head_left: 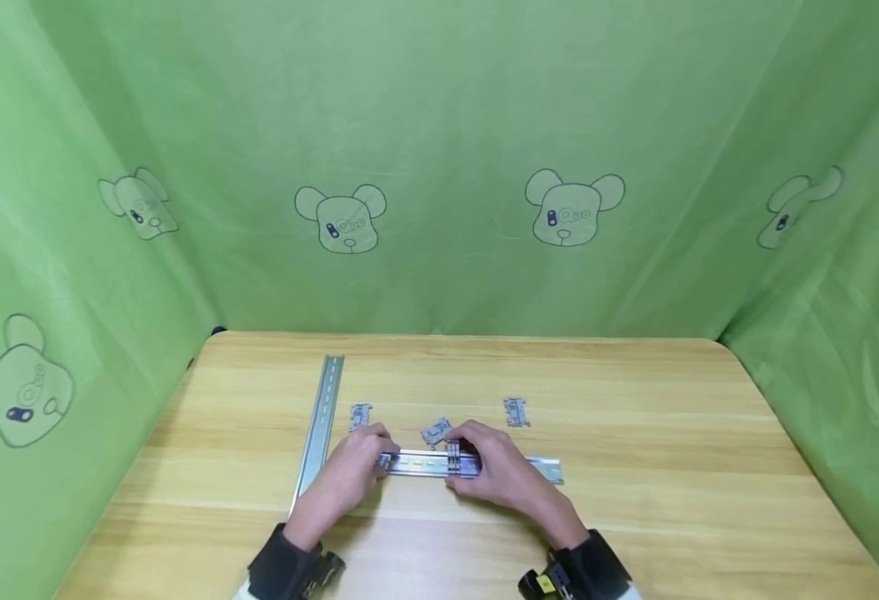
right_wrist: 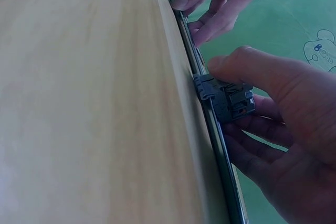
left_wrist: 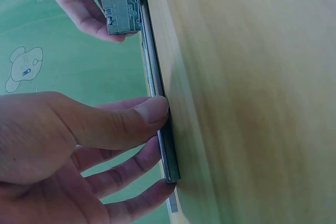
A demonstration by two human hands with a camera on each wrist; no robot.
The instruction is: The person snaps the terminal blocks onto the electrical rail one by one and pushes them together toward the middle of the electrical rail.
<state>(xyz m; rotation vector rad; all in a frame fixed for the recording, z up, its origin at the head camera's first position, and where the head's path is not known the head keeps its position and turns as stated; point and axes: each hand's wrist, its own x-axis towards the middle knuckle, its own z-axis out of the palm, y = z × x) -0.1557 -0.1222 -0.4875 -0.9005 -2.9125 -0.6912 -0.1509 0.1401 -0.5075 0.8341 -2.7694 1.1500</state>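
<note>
head view shows the left hand (head_left: pixel 349 475) pinching the left end of the metal rail (head_left: pixel 476 465), thumb on the near edge and fingers on the far edge; the left wrist view confirms the thumb (left_wrist: pixel 149 111) pressed on the rail's edge. the right hand (head_left: pixel 495 471) grips a grey terminal block (head_left: pixel 454 457) seated on the rail near its middle, thumb on top and fingers curled behind it, as the right wrist view shows (right_wrist: pixel 226 98). the rail lies flat and crosswise on the wooden table (head_left: pixel 634 500), between both hands, silvery with slots along its length. the block is grey plastic, ribbed, standing upright on the rail. just beyond the hands lie three loose grey blocks (head_left: pixel 516 412), and a second rail (head_left: pixel 322 421) runs away from the left hand.
</note>
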